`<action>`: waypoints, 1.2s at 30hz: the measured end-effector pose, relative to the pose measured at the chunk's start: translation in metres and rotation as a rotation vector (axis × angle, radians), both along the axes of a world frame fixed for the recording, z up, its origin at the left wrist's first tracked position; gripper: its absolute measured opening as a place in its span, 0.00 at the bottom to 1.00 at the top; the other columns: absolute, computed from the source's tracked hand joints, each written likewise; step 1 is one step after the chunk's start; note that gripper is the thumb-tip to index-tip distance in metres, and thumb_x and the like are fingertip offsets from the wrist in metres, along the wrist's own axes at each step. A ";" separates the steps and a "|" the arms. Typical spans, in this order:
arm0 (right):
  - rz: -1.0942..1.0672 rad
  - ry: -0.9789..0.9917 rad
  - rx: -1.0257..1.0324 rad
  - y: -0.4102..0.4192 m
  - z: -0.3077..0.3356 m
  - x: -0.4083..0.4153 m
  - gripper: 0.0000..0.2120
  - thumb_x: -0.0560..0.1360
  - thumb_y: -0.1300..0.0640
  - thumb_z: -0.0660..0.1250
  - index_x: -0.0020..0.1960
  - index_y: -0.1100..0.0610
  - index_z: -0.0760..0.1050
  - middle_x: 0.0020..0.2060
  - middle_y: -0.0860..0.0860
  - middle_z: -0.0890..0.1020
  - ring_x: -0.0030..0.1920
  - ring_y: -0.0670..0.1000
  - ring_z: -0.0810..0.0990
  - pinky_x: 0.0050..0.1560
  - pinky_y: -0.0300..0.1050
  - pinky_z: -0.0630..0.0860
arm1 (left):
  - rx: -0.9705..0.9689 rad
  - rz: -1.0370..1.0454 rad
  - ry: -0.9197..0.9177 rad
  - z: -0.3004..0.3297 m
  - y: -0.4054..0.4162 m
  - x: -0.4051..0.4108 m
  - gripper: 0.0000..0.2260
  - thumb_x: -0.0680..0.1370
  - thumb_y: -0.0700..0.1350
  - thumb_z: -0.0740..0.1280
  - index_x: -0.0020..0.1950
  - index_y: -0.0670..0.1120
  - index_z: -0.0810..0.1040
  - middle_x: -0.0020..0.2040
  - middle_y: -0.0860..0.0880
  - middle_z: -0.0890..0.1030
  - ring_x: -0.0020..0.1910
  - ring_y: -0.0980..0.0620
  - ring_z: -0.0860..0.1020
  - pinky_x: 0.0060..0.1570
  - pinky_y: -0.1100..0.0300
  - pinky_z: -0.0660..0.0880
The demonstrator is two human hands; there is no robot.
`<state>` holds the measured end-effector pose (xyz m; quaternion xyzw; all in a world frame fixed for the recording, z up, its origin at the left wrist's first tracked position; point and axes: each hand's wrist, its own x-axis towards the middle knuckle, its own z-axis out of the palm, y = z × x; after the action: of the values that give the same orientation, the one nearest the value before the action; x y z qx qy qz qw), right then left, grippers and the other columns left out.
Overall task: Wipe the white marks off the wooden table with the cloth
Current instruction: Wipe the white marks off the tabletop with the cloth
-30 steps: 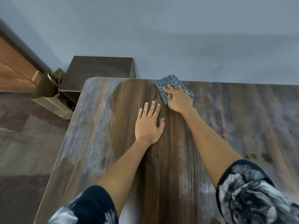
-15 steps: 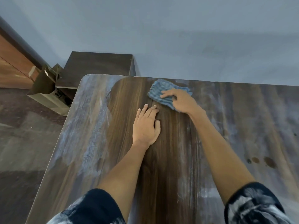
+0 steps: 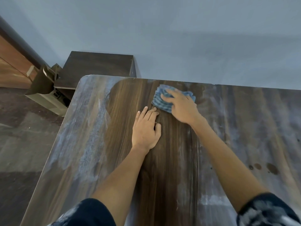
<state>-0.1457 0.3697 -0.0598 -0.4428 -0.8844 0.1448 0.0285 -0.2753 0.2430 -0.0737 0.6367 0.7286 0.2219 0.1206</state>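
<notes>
The wooden table (image 3: 123, 98) runs away from me, with a dark wiped strip down its middle. White marks (image 3: 84, 136) cover its left side, and more white marks (image 3: 241, 128) spread over the right. My right hand (image 3: 180, 108) presses a bunched blue cloth (image 3: 160, 99) onto the table near the far edge, fingers spread over it. My left hand (image 3: 146, 129) lies flat on the wiped wood just below and left of the cloth, fingers straight and close together.
A dark low cabinet (image 3: 97, 66) stands past the table's far left corner, with a tan box-like object (image 3: 44, 88) on the floor beside it. A blue wall rises behind. Dark round stains (image 3: 270, 168) dot the table's right side.
My right hand has swept the cloth leftward along the far edge and bunched it up. My left hand has stayed on the wood, its fingers drawn closer together.
</notes>
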 end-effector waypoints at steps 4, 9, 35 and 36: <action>-0.257 -0.020 0.087 -0.006 -0.004 0.031 0.24 0.80 0.59 0.53 0.74 0.48 0.60 0.76 0.50 0.59 0.75 0.55 0.56 0.71 0.59 0.58 | 0.001 0.005 -0.014 -0.001 -0.001 0.000 0.17 0.76 0.43 0.58 0.64 0.45 0.73 0.68 0.51 0.72 0.73 0.49 0.61 0.74 0.52 0.52; -0.465 -0.060 0.035 0.031 0.003 -0.006 0.26 0.79 0.58 0.54 0.76 0.50 0.56 0.77 0.53 0.55 0.76 0.60 0.53 0.73 0.59 0.54 | 0.002 0.000 -0.005 0.000 0.000 0.001 0.17 0.76 0.43 0.58 0.64 0.45 0.73 0.68 0.50 0.72 0.73 0.48 0.62 0.74 0.51 0.53; -0.306 0.085 0.003 0.024 0.005 0.011 0.23 0.78 0.64 0.53 0.71 0.51 0.67 0.74 0.50 0.64 0.75 0.55 0.58 0.73 0.54 0.57 | -0.011 0.017 0.009 -0.002 0.001 0.000 0.20 0.77 0.44 0.57 0.70 0.45 0.68 0.71 0.50 0.68 0.73 0.51 0.60 0.74 0.53 0.51; -0.271 0.113 -0.015 0.017 0.005 0.002 0.23 0.78 0.64 0.53 0.70 0.51 0.68 0.73 0.50 0.64 0.75 0.55 0.59 0.73 0.54 0.57 | -0.008 0.027 0.009 -0.003 0.001 0.000 0.21 0.78 0.44 0.56 0.71 0.44 0.66 0.72 0.49 0.67 0.73 0.51 0.60 0.74 0.55 0.51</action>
<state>-0.1437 0.3870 -0.0550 -0.5495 -0.8124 0.1710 0.0941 -0.2751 0.2438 -0.0766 0.6272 0.7386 0.2178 0.1168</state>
